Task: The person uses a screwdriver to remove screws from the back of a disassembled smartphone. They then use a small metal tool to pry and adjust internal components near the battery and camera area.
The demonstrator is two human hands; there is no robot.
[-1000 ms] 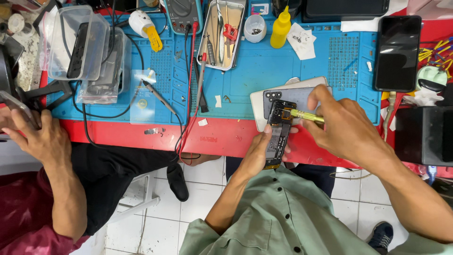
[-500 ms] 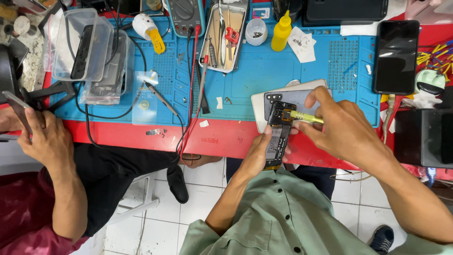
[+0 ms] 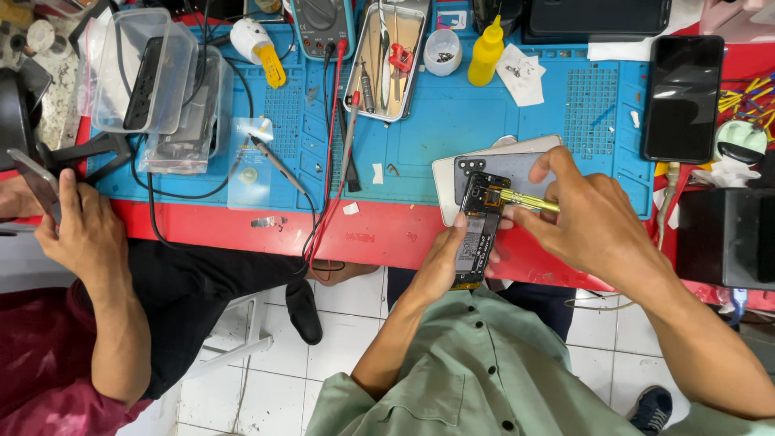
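The left hand [image 3: 442,260] grips an opened phone [image 3: 478,234] from below, fingers wrapped around its lower half, with the bare circuit board and internal parts facing up. The phone is held upright over the near red edge of the tabletop [image 3: 387,230], in front of the person's green shirt.

The right hand [image 3: 589,222] is closed around a yellow-handled screwdriver [image 3: 529,201]. The tool lies nearly horizontal, its tip at the upper part of the phone's board, near the camera section. The thumb and forefinger pinch the handle; the remaining fingers are curled.

Behind the phone, a grey back cover [image 3: 500,165] lies flat on a blue work mat [image 3: 452,121], on top of a pale panel of similar shape. A complete dark phone [image 3: 682,97] lies screen-up at the mat's right edge. A metal tray [image 3: 394,60] with tweezers and small tools stands toward the far edge of the mat, with a yellow squeeze bottle [image 3: 486,52] and a small white cup [image 3: 442,50] just to its right. Clear plastic boxes [image 3: 153,81] are stacked at the left end of the mat.

At the left of the view, another person's hand [image 3: 77,230] holds a separate device [image 3: 32,182] above a dark lap.
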